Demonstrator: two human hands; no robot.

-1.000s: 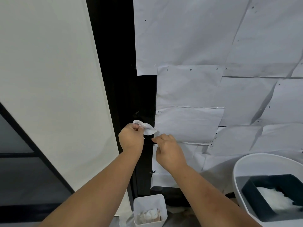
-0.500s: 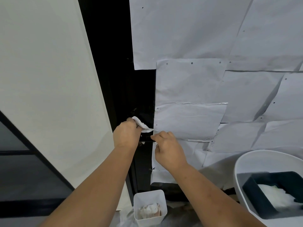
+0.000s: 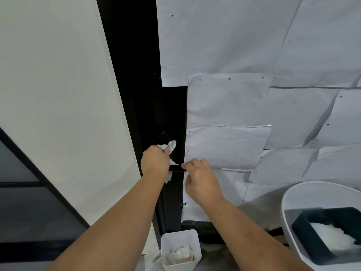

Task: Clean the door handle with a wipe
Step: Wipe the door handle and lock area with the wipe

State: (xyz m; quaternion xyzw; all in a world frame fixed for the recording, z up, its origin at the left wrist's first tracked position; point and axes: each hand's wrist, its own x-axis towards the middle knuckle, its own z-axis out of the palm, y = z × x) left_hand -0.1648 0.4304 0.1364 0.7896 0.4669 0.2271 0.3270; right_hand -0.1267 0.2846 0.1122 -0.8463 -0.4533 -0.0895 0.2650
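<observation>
My left hand [image 3: 155, 161] grips a crumpled white wipe [image 3: 171, 145] and holds it against the black door stile, over the root of the black door handle [image 3: 176, 168]. The handle is a thin black lever that runs to the right between my hands. My right hand [image 3: 201, 180] pinches the lever's free end with curled fingers. A corner of the wipe also shows below my left hand. The handle's base is hidden behind my left hand and the wipe.
White paper sheets [image 3: 234, 106] cover the door to the right. A pale wall [image 3: 58, 94] lies to the left. Below stand a small white bin [image 3: 180, 249] with used wipes and a white basin [image 3: 289, 204] holding a dark tray of fresh wipes [image 3: 332, 237].
My left hand has drawn the wipe left along the handle, from near the paper's edge to the dark stile. My right hand keeps its hold on the lever's end.
</observation>
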